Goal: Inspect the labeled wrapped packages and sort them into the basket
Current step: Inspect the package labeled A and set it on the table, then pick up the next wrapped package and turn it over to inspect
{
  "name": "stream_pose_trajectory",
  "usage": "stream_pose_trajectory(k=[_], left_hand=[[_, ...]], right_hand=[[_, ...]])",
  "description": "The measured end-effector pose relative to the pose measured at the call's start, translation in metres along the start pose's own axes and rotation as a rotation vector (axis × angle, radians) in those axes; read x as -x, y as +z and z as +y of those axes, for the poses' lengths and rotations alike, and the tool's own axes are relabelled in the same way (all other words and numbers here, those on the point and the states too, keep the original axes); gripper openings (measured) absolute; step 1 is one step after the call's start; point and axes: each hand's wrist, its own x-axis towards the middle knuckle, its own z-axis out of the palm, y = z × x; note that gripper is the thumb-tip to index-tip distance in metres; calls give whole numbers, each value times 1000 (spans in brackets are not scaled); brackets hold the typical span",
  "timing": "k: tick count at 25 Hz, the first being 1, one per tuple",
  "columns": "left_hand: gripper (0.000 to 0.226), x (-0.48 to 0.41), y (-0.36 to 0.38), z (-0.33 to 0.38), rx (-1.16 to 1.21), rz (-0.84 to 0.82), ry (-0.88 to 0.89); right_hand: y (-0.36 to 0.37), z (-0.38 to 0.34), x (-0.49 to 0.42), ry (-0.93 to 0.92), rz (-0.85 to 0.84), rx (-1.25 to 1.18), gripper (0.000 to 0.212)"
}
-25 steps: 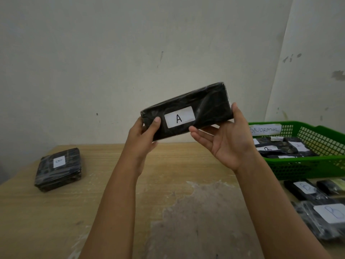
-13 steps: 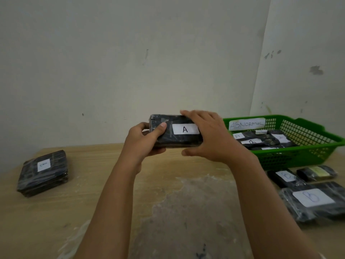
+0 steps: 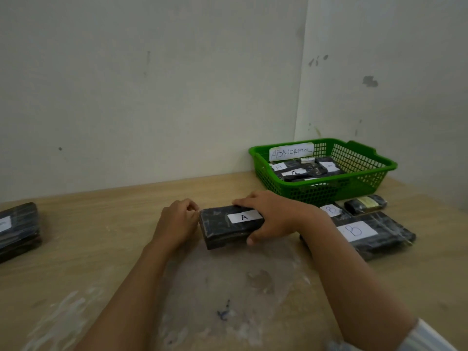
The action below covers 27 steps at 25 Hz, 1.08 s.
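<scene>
A black wrapped package with a white "A" label point(image 3: 220, 228) lies flat on the wooden table point(image 3: 101, 249) at the centre. My right hand point(image 3: 273, 214) grips its right end, fingers across the top and thumb against the near side. My left hand point(image 3: 177, 221) sits beside the package's left end with its fingers curled and nothing in it; whether it touches the package I cannot tell. The green mesh basket point(image 3: 367, 173), tagged "ABNORMAL", stands at the back right and holds several labeled black packages.
To the right, in front of the basket, lie a large package marked "B" point(image 3: 374, 236), a smaller "B" package point(image 3: 330, 210) and a small package with a yellowish label point(image 3: 366, 203). Another black package point(image 3: 17, 229) lies at the table's left edge. Walls close the back and right.
The "A" package has come down from chest height onto the table. My left hand has let go of its left end; my right hand still holds it.
</scene>
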Motion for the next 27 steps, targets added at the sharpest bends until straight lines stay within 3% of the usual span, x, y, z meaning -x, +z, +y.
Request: stream_pose_trajectory(k=[3, 10, 15, 18, 23, 27], left_hand=[[22, 3, 15, -13, -162, -3, -15], [28, 6, 15, -15, -133, -5, 13], [18, 0, -8, -34, -1, 18, 52], [17, 4, -38, -69, -3, 158, 2], [26, 21, -102, -148, -228, 500, -332], [71, 32, -139, -207, -188, 614, -653]], right_hand=[[17, 5, -4, 60, -54, 94, 98], [23, -7, -8, 60, -56, -31, 100], [35, -69, -52, -89, 223, -90, 54], [53, -118, -91, -119, 281, -127, 43], [100, -189, -148, -111, 231, -156, 45], [126, -213, -173, -97, 302, -81, 47]])
